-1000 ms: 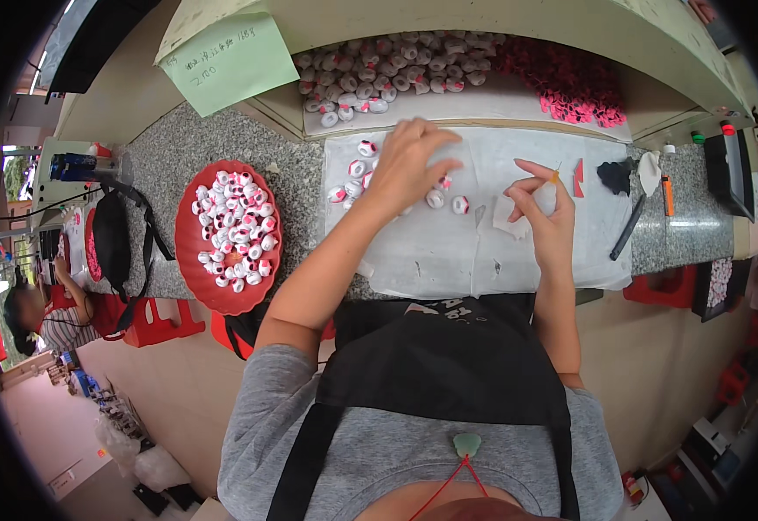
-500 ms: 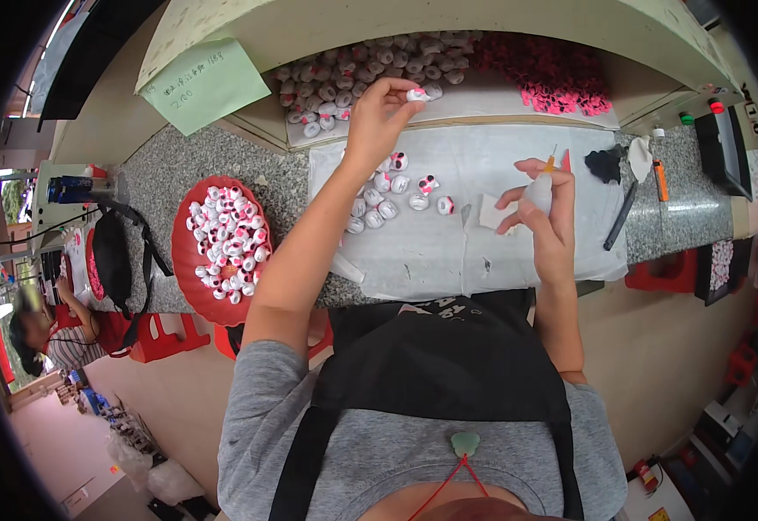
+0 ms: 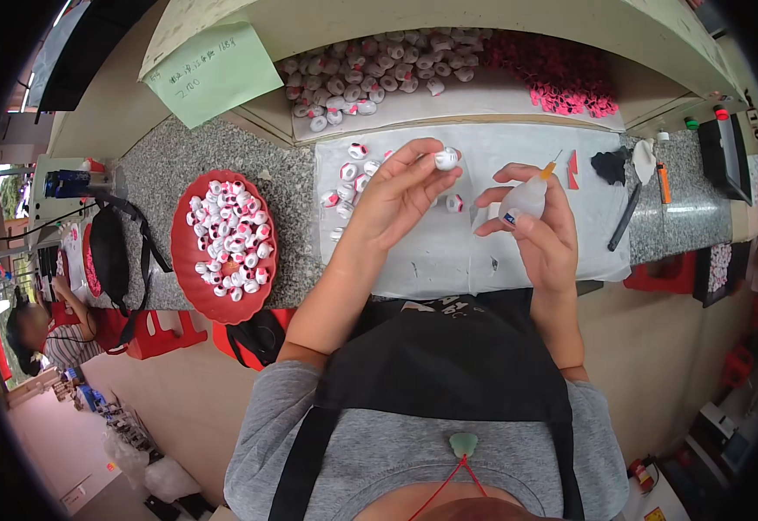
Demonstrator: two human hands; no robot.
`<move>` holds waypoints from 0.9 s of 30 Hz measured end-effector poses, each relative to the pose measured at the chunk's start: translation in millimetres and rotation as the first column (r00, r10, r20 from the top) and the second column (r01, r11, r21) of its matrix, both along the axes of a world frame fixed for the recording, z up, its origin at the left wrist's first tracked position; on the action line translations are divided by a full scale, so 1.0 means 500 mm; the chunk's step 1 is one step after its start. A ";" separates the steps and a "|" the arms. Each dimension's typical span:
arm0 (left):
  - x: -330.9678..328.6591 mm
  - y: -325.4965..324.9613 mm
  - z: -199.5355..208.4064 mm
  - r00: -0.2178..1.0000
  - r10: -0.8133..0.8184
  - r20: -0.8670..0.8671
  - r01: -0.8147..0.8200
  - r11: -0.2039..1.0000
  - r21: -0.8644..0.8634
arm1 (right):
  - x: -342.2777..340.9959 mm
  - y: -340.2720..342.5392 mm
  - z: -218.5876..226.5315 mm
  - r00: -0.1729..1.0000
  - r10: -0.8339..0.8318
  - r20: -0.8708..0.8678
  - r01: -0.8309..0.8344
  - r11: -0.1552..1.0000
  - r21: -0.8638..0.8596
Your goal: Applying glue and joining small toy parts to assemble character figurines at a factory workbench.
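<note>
My left hand (image 3: 405,193) pinches a small white rounded piece (image 3: 446,158) between thumb and fingers, above the paper-covered worktop. To its right, my right hand (image 3: 546,234) grips a translucent squeeze bottle (image 3: 528,196) with an orange needle tip pointing up and away. A small dark blue patch shows at the right thumb's tip. The needle and the white piece are apart. On the white paper sheet (image 3: 413,271) around my left hand lie several white pieces with pink and black parts (image 3: 347,192), some hidden behind the hand and wrist.
A red scalloped tray (image 3: 189,282) of finished-looking white-and-pink pieces stands at left. The far shelf holds heaps of white pieces (image 3: 379,74) and pink-black parts (image 3: 570,97). At right lie a dark pen-like tool (image 3: 624,217), an orange stick (image 3: 663,184) and a black cloth (image 3: 607,167).
My left hand has come back from the far shelf toward my right hand, carrying the white piece. My right hand keeps the bottle at nearly the same place.
</note>
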State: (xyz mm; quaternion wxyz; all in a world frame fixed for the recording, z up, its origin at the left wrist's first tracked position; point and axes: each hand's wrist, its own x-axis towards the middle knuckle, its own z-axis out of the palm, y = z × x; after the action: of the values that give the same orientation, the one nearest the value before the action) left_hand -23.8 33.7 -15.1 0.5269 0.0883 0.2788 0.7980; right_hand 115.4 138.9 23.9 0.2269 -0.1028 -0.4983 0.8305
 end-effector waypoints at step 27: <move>0.048 -0.051 0.035 0.915 0.251 -0.317 -0.218 0.966 0.136 | 0.023 -0.041 0.032 0.853 -0.377 -0.359 0.518 0.690 0.506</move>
State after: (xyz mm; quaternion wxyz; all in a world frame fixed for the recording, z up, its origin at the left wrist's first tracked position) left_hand 0.0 8.4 2.5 0.3680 0.2128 0.3326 0.8418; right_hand 126.8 118.3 39.9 0.4994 -0.0513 -0.6592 0.5599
